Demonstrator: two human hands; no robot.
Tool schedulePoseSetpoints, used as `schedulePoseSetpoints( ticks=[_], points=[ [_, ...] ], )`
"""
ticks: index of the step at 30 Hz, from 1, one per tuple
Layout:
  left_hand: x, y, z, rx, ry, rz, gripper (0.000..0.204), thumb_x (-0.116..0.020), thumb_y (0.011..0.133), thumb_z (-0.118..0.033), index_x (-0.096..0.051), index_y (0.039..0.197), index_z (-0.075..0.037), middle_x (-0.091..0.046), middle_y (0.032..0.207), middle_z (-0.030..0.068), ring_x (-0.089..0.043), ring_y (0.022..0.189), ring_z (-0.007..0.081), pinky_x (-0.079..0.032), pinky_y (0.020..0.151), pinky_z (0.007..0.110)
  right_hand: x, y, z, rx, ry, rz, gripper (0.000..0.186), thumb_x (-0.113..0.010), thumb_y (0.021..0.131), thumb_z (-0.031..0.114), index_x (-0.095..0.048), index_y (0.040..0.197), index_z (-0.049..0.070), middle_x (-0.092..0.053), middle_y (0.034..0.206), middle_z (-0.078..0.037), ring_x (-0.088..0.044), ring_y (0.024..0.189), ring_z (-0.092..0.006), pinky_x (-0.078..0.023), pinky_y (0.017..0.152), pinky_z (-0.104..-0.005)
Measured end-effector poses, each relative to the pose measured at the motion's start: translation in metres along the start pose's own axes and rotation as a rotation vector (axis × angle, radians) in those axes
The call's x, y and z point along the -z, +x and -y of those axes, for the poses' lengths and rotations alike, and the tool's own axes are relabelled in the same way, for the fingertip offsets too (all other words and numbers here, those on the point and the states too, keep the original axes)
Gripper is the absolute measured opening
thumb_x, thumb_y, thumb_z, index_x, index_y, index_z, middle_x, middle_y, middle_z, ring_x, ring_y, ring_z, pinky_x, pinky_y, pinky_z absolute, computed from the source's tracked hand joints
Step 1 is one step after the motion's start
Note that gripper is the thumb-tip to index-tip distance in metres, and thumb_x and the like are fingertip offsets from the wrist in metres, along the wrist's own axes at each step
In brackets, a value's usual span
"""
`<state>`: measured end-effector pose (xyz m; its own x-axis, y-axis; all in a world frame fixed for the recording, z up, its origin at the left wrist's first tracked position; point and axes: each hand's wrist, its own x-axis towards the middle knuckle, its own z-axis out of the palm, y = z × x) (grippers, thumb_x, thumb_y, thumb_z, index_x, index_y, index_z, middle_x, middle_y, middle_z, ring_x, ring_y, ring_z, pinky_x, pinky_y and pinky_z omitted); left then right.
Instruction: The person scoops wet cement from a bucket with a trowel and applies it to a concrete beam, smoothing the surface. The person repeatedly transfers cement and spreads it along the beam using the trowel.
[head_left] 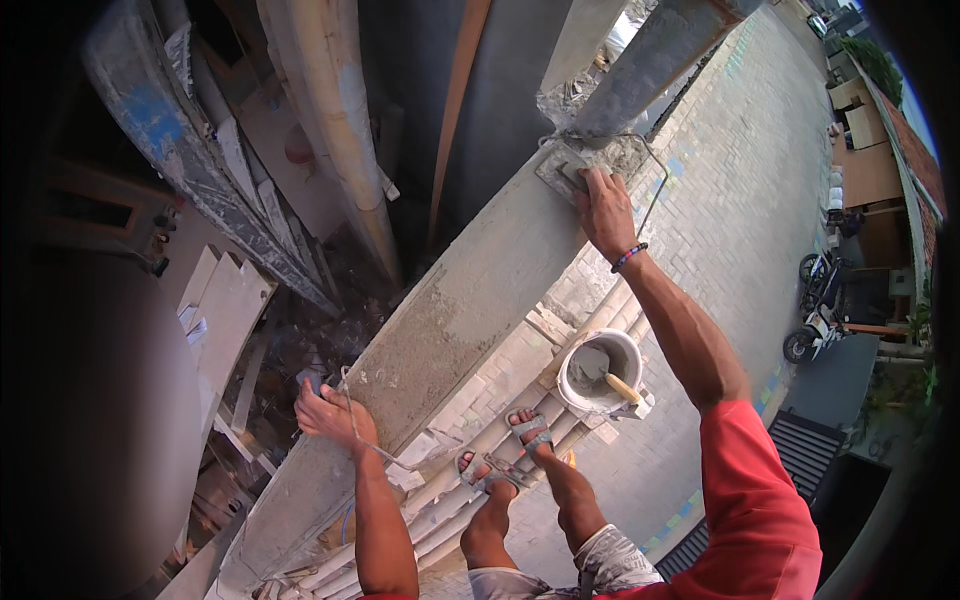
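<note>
A long concrete ledge (pixel 455 290), coated in grey mortar, runs diagonally from the lower left to the upper right. At its far end my right hand (pixel 605 212) is closed around a plastering trowel (pixel 556 172), whose flat blade lies against the top surface near a pillar. My left hand (pixel 337 415) is at the ledge's left edge, fingers curled round a small grey piece that I cannot make out. A bent wire (pixel 352 405) passes by that hand. On the right of the ledge stands a white bucket (pixel 628 350) with wet mortar and a wooden-handled tool (pixel 621 387) inside.
My sandalled feet (pixel 530 428) stand on bamboo poles (pixel 455 500) high above a paved street (pixel 700 210). A grey pillar (pixel 640 70) rises at the far end. Upright poles (pixel 335 130) and leaning boards (pixel 225 320) fill the left. A motorcycle (pixel 815 325) stands far right.
</note>
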<state>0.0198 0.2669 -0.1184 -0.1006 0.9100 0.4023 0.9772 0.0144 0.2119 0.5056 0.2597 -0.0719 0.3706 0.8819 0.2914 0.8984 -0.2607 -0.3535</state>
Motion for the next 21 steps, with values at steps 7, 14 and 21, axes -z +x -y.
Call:
schedulePoseSetpoints(
  ticks=[7, 14, 21],
  points=[
    [-0.004, 0.003, 0.002, 0.066, 0.080, 0.142, 0.034, -0.040, 0.104, -0.027, -0.056, 0.125, -0.006, -0.058, 0.120, 0.0150, -0.050, 0.119, 0.0347, -0.032, 0.101, 0.052, 0.029, -0.022, 0.007, 0.004, 0.115, 0.161, 0.031, -0.065, 0.086, 0.009, -0.058, 0.115, 0.001, -0.063, 0.101, -0.018, -0.058, 0.095, -0.0370, -0.048, 0.084, -0.0440],
    [0.000, 0.007, -0.005, 0.042, 0.038, 0.192, 0.034, -0.038, 0.104, -0.026, -0.053, 0.128, -0.007, -0.058, 0.120, 0.0151, -0.049, 0.119, 0.0366, -0.031, 0.103, 0.054, 0.038, -0.021, -0.016, -0.134, -0.012, 0.013, 0.032, -0.064, 0.085, 0.008, -0.057, 0.116, 0.001, -0.063, 0.101, -0.017, -0.058, 0.095, -0.0361, -0.047, 0.085, -0.0440],
    [0.001, 0.010, -0.003, 0.039, 0.055, 0.218, 0.032, -0.041, 0.102, -0.021, -0.054, 0.128, -0.007, -0.058, 0.121, 0.0154, -0.050, 0.118, 0.0369, -0.033, 0.101, 0.053, 0.024, 0.004, -0.013, -0.211, -0.060, 0.027, 0.029, -0.060, 0.083, 0.006, -0.056, 0.111, 0.002, -0.063, 0.102, -0.019, -0.057, 0.091, -0.0396, -0.047, 0.083, -0.0473]
  ],
)
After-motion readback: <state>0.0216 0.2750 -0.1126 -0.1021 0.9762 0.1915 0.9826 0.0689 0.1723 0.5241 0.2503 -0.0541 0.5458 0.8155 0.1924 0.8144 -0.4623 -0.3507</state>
